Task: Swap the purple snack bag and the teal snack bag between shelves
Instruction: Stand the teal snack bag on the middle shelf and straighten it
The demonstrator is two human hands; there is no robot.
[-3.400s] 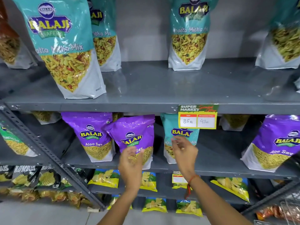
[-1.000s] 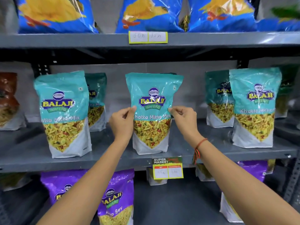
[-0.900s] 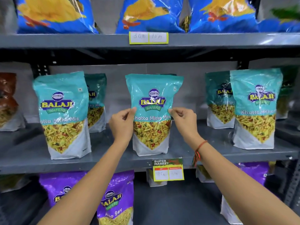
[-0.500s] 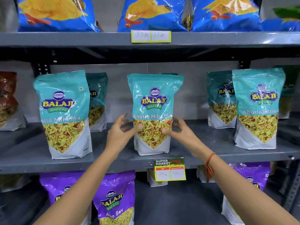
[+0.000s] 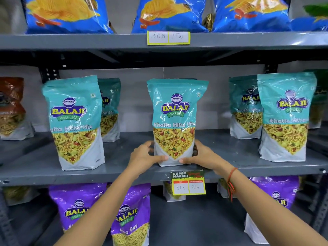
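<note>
A teal snack bag stands upright in the middle of the grey middle shelf. My left hand clasps its lower left side, thumb on the white base. My right hand clasps its lower right side the same way. On the shelf below, a purple snack bag stands between my forearms, with another purple bag to its left.
More teal bags stand on the middle shelf at left and right. Blue chip bags fill the top shelf. A price tag hangs from the middle shelf's edge. Another purple bag stands at lower right.
Both hands slid from the teal bag's mid sides down to its base and closed on it. The bag stays upright on the middle shelf.
</note>
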